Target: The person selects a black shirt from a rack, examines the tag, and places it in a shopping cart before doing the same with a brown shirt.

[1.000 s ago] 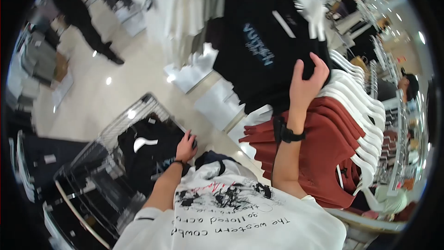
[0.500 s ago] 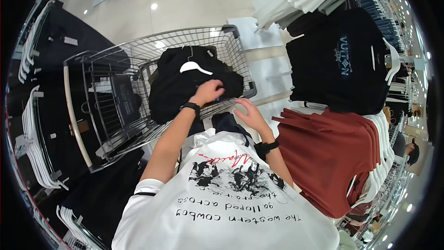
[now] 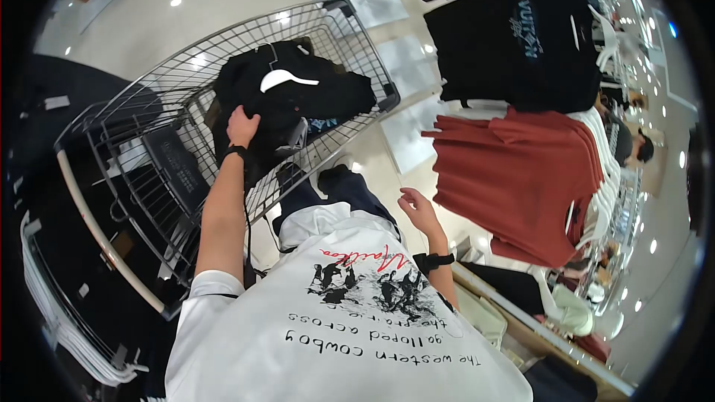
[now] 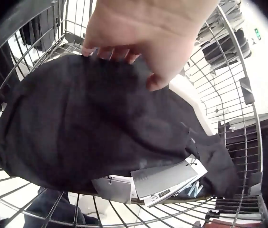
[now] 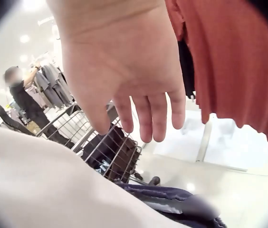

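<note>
Black shirts [image 3: 328,97] lie piled in a wire shopping cart [image 3: 372,52], with a white hanger [image 3: 287,78] on top. My left hand [image 3: 242,128] touches the dark cloth near the handle end of the pile. In the left wrist view, its fingertips meet the black fabric [image 4: 91,114] while the thumb stays apart. Grey and white price tags [image 4: 167,180] hang over the front of the cloth. My right hand [image 3: 419,210] hangs in the air between the cart and the rack, holding nothing. Its relaxed fingers [image 5: 146,118] point down in the right wrist view.
Rust-red shirts [image 3: 514,171] hang on a rack at the right, beside a black printed shirt [image 3: 514,37]. Dark clothes [image 3: 82,97] on racks line the left side. In the right wrist view, a person [image 5: 29,102] stands beyond the cart near hanging clothes.
My right hand has come down from the black shirt on the rack to hang by my side. My left hand has shifted along the pile toward the cart handle, and the tags now show.
</note>
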Demonstrator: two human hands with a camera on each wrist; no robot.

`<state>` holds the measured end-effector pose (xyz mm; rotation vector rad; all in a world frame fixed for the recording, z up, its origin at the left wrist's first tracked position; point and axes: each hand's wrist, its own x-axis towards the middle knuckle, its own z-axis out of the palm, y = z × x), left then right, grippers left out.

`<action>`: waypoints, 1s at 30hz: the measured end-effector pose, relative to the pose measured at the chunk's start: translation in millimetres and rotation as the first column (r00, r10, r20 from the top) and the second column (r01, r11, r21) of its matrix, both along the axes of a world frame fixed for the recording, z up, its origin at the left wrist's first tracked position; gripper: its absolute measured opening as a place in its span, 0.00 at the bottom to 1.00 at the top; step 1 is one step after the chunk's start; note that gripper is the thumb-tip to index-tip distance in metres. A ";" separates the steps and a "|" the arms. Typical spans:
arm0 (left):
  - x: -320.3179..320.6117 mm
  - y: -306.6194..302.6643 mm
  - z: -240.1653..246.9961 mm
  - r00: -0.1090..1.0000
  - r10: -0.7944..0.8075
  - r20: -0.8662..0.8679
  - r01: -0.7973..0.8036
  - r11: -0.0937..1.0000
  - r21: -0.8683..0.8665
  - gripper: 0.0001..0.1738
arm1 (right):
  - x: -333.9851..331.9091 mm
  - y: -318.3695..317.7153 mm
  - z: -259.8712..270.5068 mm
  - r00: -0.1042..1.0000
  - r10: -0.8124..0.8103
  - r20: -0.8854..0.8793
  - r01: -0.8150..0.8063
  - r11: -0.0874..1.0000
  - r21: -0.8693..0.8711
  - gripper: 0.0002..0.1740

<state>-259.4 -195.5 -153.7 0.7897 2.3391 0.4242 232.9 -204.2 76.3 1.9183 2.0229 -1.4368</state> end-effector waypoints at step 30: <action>65.9 -11.8 234.2 0.960 0.054 -0.275 0.094 0.864 0.495 0.22 | 92.3 -112.7 13.1 0.983 -0.072 -0.168 0.079 0.996 0.031 0.21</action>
